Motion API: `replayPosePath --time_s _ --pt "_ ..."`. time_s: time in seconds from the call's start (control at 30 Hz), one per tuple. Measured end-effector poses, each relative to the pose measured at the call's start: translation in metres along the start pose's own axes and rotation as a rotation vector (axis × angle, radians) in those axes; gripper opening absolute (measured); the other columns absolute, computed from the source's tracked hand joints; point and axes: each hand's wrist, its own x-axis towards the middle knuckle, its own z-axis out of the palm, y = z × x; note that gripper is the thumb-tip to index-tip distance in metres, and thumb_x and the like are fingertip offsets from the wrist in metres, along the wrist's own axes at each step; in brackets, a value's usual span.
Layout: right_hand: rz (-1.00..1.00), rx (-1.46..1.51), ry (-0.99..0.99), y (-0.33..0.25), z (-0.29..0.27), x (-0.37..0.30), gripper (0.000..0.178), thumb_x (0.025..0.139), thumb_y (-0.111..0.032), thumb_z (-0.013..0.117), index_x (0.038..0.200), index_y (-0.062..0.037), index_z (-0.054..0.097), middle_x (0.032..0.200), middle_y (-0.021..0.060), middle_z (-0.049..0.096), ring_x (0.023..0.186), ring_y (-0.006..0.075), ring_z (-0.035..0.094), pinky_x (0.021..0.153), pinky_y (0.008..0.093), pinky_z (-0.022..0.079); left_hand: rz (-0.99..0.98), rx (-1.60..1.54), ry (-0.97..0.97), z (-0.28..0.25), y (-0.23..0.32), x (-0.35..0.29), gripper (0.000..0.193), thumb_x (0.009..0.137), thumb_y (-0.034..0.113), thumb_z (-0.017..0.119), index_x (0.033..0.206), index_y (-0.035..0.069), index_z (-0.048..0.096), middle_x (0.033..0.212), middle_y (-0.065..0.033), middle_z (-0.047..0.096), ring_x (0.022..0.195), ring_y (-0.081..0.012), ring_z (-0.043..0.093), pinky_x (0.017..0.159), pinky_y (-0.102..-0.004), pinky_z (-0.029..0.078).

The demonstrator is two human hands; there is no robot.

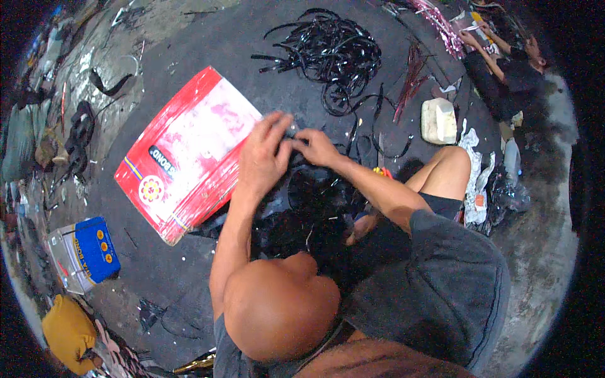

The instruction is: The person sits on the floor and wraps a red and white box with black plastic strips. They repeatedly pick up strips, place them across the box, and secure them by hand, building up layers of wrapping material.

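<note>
My left hand [259,153] is in front of me at the right edge of a large, glossy red and white rectangular panel [189,148], its fingers bent and slightly blurred. My right hand [316,148] meets it from the right, thumb and fingers pinched together. Between the fingertips of both hands is a small dark grey piece [292,131], too blurred to name. Below the hands, glossy black material [309,192] lies over my lap, partly hidden by my arms.
A tangle of shiny black strips [328,53] lies ahead. To the right are a cream block-shaped container [438,121] and crumpled white material [477,183]. A blue and silver box [85,253] stands at left. Another person [517,69] sits far right, near pink strips [441,28].
</note>
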Motion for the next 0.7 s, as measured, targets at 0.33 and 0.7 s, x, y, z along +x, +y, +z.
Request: replayPosePath --time_s 0.33,0.7 --pt "-0.339 0.219 -0.18 -0.151 -0.167 -0.052 0.02 0.083 -0.012 0.077 0.099 -0.0036 0.067 0.083 0.0007 0.066 0.079 0.0077 0.06 0.073 0.0276 0.05 -0.554 -0.362 0.023 -0.085 0.087 -0.009 0.014 0.088 0.015 0.077 0.085 0.003 0.069 0.077 -0.005 0.067 0.074 -0.014 0.062 0.071 -0.0294 0.048" --pt "-0.136 0.481 -0.402 -0.143 -0.153 0.004 0.019 0.093 -0.022 0.071 0.094 -0.0036 0.067 0.081 0.0002 0.069 0.065 0.0065 0.062 0.06 0.0225 0.051 -0.867 0.103 0.34 -0.293 -0.018 -0.118 0.02 0.087 0.012 0.076 0.079 0.0 0.063 0.074 0.0018 0.06 0.075 -0.0055 0.05 0.067 -0.0235 0.04"
